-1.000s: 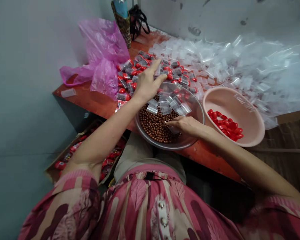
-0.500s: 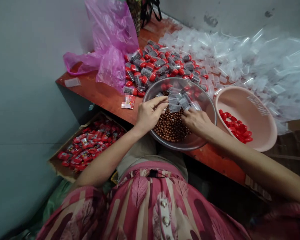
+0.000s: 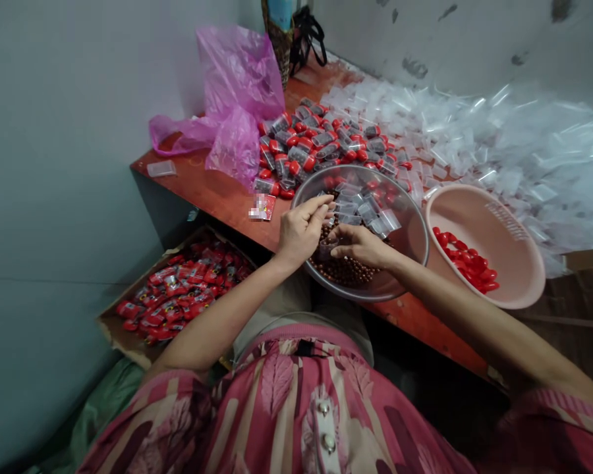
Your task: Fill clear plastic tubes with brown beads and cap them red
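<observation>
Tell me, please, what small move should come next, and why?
Probably scoop brown beads with the clear container: the right hand holds it low at the beads, inside the grey bowl. How full it is, I cannot tell.

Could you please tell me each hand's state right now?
Left hand: curled; whether holding anything cannot be told.
Right hand: holding a small clear container.

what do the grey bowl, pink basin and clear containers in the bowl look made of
Grey bowl: probably polished metal, from its reflective sheen. Pink basin: likely smooth plastic, evenly coloured. Clear containers: apparently glossy, see-through plastic, by their glints.
</observation>
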